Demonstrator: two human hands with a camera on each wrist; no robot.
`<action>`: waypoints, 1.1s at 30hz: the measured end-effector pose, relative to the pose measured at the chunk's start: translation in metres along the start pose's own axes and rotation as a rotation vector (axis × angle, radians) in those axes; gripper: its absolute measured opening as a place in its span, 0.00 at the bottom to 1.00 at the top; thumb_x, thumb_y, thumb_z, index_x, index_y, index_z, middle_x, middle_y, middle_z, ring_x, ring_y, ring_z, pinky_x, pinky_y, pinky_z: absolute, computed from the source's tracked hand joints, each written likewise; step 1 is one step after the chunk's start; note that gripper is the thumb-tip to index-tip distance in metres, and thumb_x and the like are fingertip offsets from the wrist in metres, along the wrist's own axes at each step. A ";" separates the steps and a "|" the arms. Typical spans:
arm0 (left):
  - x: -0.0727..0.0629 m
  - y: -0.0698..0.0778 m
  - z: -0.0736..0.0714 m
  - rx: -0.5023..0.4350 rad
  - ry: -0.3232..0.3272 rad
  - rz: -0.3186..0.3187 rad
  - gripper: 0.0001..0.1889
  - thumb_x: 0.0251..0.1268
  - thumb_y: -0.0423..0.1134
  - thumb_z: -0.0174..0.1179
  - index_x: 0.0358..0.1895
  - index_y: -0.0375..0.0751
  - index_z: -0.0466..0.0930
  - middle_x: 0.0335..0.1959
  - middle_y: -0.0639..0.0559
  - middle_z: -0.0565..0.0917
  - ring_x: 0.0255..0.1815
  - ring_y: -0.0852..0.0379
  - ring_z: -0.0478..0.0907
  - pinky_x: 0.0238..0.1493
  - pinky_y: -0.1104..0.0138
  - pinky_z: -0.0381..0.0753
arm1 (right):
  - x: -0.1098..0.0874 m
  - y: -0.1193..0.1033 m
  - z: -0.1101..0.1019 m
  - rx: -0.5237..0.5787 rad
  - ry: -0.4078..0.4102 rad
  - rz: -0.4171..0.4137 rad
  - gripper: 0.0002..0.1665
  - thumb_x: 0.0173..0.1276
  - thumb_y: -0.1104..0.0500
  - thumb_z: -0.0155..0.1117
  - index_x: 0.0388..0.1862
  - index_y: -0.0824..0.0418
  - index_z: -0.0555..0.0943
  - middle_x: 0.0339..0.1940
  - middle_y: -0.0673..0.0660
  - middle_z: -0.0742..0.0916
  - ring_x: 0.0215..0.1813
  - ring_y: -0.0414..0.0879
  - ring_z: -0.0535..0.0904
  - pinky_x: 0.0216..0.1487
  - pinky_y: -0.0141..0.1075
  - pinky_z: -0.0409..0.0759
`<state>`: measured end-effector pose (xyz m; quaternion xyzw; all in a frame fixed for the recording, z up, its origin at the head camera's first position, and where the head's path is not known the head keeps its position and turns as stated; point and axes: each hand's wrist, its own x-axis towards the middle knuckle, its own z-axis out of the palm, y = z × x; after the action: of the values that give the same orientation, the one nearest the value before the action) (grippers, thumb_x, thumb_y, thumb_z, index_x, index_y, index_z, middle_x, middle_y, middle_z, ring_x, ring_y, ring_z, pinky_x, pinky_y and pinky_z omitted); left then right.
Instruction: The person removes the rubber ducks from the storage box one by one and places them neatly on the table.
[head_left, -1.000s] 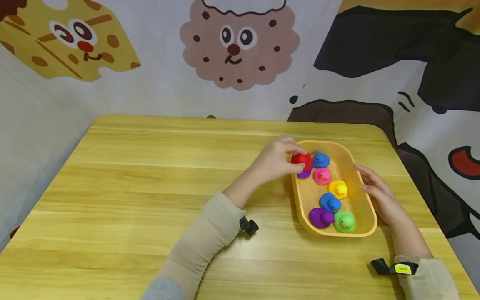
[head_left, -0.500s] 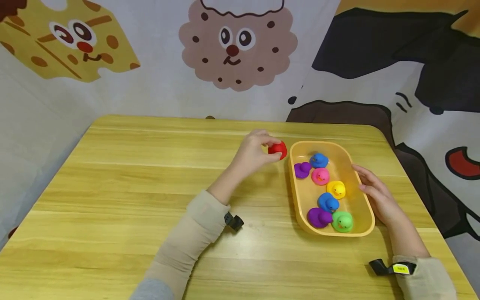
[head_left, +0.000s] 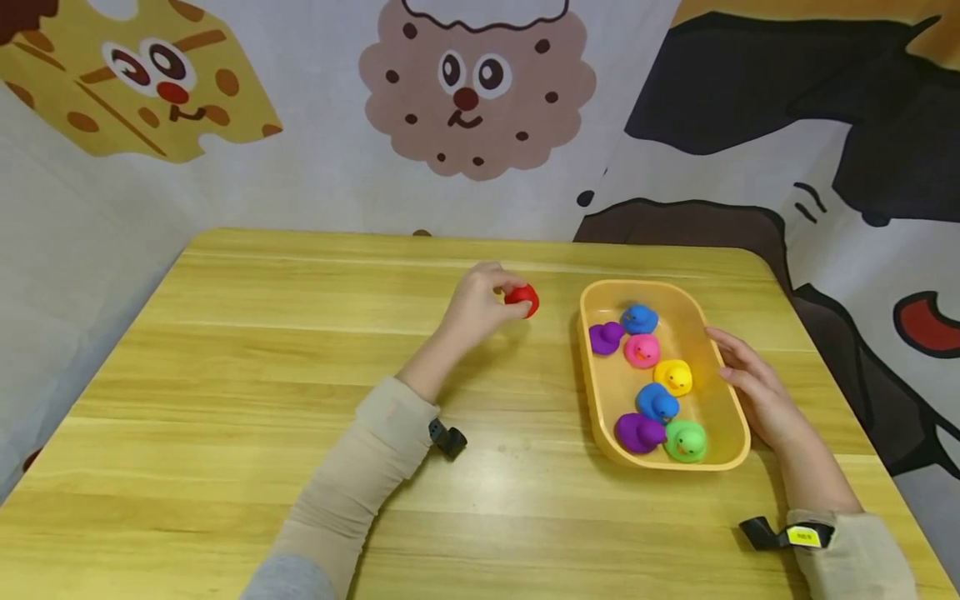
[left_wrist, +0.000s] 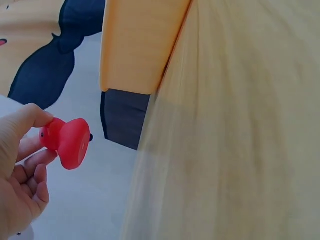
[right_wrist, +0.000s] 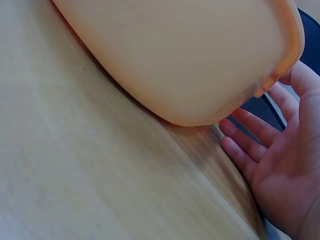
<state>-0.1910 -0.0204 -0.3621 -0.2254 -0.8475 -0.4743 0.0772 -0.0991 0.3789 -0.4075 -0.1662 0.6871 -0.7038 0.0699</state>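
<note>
My left hand (head_left: 476, 302) pinches a red rubber duck (head_left: 525, 301) between thumb and fingers, above the table left of the orange tray (head_left: 617, 385). In the left wrist view the duck (left_wrist: 73, 143) is tilted, its flat base toward the camera and its head between the fingertips. My right hand (head_left: 761, 396) rests at the tray's right rim. In the right wrist view its fingers are loosely extended by the tray's outer wall (right_wrist: 175, 60). Inside the tray are a pink duck (head_left: 642, 351), a yellow duck (head_left: 674, 377), a green duck (head_left: 686, 441), and blue and purple ones.
The wooden table (head_left: 300, 350) reaches back to a cartoon-printed cloth (head_left: 315, 192). The tray stands at the table's right side, its walls low. A black camera (head_left: 447, 438) sits on the left wrist and another (head_left: 783, 534) on the right.
The left hand has lifted the red duck out of the tray's back left corner and carried it left over the table. The right hand has stayed at the tray's rim.
</note>
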 end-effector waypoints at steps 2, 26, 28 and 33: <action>0.000 -0.004 -0.001 -0.008 0.005 -0.012 0.11 0.52 0.35 0.70 0.39 0.37 0.87 0.30 0.54 0.78 0.38 0.50 0.74 0.37 0.66 0.73 | 0.000 0.000 0.000 0.001 -0.001 -0.001 0.30 0.74 0.71 0.35 0.74 0.62 0.58 0.65 0.51 0.73 0.60 0.41 0.72 0.52 0.30 0.75; -0.003 -0.034 0.015 0.042 -0.008 -0.127 0.12 0.52 0.36 0.72 0.40 0.35 0.87 0.30 0.51 0.80 0.32 0.56 0.72 0.31 0.68 0.71 | 0.000 0.000 -0.001 -0.003 -0.004 -0.002 0.30 0.74 0.71 0.36 0.74 0.62 0.58 0.63 0.51 0.74 0.59 0.41 0.73 0.51 0.31 0.76; -0.003 -0.035 0.015 0.036 -0.017 -0.139 0.13 0.52 0.36 0.72 0.40 0.35 0.87 0.30 0.51 0.80 0.32 0.56 0.73 0.31 0.68 0.72 | 0.000 0.000 0.000 -0.002 -0.004 0.000 0.30 0.74 0.71 0.36 0.74 0.61 0.58 0.63 0.51 0.74 0.59 0.41 0.73 0.51 0.31 0.76; -0.004 -0.037 0.017 0.038 -0.033 -0.156 0.13 0.52 0.37 0.72 0.41 0.36 0.86 0.31 0.51 0.80 0.33 0.56 0.74 0.32 0.68 0.73 | 0.000 -0.001 0.000 -0.003 -0.002 -0.001 0.30 0.74 0.71 0.36 0.74 0.61 0.58 0.64 0.50 0.74 0.60 0.40 0.73 0.52 0.30 0.76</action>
<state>-0.2032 -0.0235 -0.4009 -0.1651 -0.8725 -0.4589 0.0303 -0.0984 0.3787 -0.4068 -0.1671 0.6879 -0.7028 0.0699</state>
